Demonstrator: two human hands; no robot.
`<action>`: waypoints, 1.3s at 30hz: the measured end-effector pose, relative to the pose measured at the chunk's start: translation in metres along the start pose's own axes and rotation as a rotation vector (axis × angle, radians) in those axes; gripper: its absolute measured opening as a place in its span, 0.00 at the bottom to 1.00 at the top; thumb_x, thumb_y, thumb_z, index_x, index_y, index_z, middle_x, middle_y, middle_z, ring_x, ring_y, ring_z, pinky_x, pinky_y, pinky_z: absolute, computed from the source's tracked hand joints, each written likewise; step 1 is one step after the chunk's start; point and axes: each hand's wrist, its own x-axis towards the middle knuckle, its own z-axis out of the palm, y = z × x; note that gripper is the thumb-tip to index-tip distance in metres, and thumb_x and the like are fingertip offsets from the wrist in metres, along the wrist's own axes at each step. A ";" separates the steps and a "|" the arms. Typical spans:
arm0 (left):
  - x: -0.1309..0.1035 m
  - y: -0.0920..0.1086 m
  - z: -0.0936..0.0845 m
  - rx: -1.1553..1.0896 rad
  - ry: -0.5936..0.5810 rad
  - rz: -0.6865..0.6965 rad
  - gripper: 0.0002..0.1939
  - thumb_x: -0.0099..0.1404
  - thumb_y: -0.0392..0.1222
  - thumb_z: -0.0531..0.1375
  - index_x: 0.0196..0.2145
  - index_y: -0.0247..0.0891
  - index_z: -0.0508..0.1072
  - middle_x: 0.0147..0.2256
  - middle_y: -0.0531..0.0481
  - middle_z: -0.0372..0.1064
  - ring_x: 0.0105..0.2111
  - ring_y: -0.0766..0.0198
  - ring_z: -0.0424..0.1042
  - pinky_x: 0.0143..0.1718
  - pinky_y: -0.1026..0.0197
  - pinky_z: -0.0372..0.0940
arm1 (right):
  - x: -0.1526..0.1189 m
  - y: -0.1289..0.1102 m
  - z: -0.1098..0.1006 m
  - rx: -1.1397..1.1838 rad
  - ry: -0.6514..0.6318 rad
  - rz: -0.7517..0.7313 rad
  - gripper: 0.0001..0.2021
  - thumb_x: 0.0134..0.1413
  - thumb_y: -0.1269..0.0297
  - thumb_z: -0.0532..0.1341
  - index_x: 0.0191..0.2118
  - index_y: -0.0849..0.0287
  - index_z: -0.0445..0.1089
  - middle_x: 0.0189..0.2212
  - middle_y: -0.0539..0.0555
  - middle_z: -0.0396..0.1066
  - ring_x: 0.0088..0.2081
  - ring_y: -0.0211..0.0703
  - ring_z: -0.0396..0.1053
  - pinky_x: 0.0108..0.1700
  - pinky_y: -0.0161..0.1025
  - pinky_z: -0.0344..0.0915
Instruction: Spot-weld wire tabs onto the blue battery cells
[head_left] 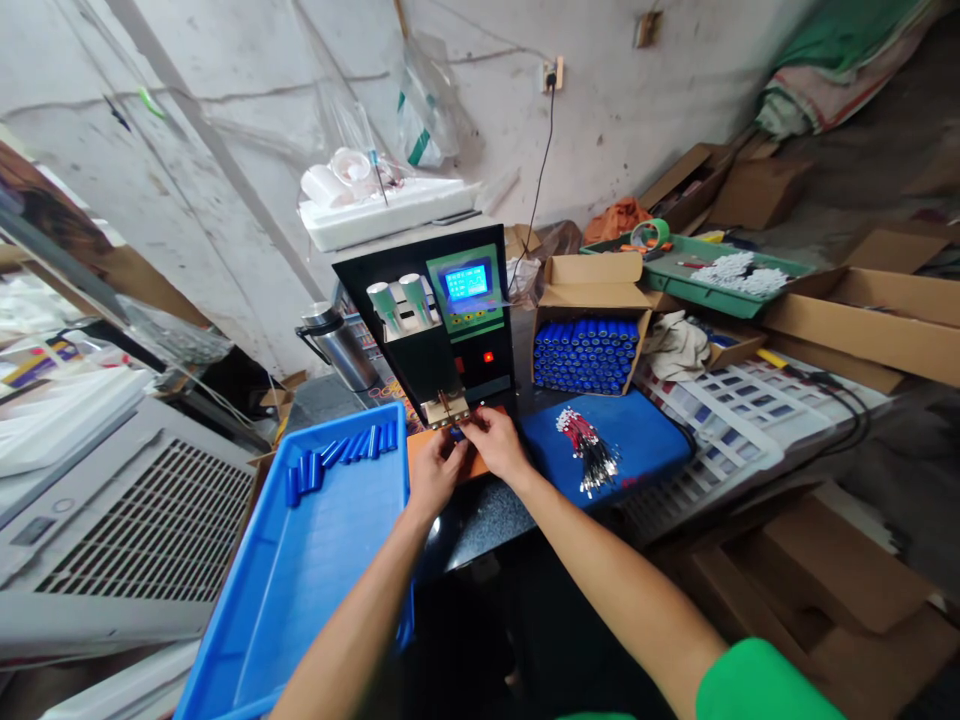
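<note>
A black spot welder (480,370) with a lit blue screen stands in front of me. Just under its electrodes (446,410), my left hand (435,472) pinches a blue battery cell (457,434), mostly hidden by my fingers. Close beside it, my right hand (495,442) is closed at the same spot; what its fingers grip is too small to make out. Below both hands lies an orange pad (420,455). To the right, a bundle of red and black wire leads (587,450) rests on a blue mat (645,435).
Several blue cells (360,445) lie at the far end of a blue tray (262,600) on the left. A cardboard box (589,280) full of cells stands behind the mat. A steel flask (341,350) and a green tray (679,275) flank the welder.
</note>
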 end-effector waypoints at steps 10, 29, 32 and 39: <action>0.002 -0.007 0.000 0.029 0.021 -0.038 0.15 0.62 0.48 0.60 0.41 0.35 0.73 0.32 0.49 0.74 0.32 0.61 0.72 0.37 0.60 0.66 | 0.001 0.008 -0.006 -0.010 -0.055 -0.008 0.09 0.52 0.57 0.61 0.32 0.58 0.72 0.30 0.51 0.75 0.33 0.44 0.71 0.36 0.37 0.64; 0.002 0.015 -0.004 0.124 -0.044 -0.047 0.15 0.58 0.42 0.58 0.42 0.35 0.72 0.30 0.51 0.71 0.28 0.64 0.68 0.32 0.63 0.63 | 0.002 0.008 -0.023 0.118 -0.183 0.178 0.13 0.44 0.55 0.64 0.22 0.59 0.66 0.15 0.45 0.61 0.18 0.33 0.56 0.21 0.31 0.51; 0.005 0.023 -0.015 0.211 -0.018 -0.074 0.16 0.55 0.39 0.56 0.42 0.34 0.72 0.31 0.51 0.72 0.27 0.65 0.69 0.31 0.63 0.62 | 0.003 0.008 -0.023 0.126 -0.189 0.210 0.12 0.43 0.55 0.64 0.23 0.59 0.66 0.15 0.44 0.61 0.17 0.32 0.55 0.20 0.31 0.50; -0.002 0.043 -0.034 0.476 -0.394 -0.089 0.13 0.60 0.48 0.57 0.31 0.36 0.76 0.26 0.50 0.74 0.27 0.62 0.70 0.28 0.63 0.60 | 0.004 0.011 -0.023 0.268 -0.146 0.264 0.13 0.41 0.55 0.65 0.22 0.59 0.64 0.15 0.45 0.62 0.16 0.30 0.55 0.19 0.30 0.50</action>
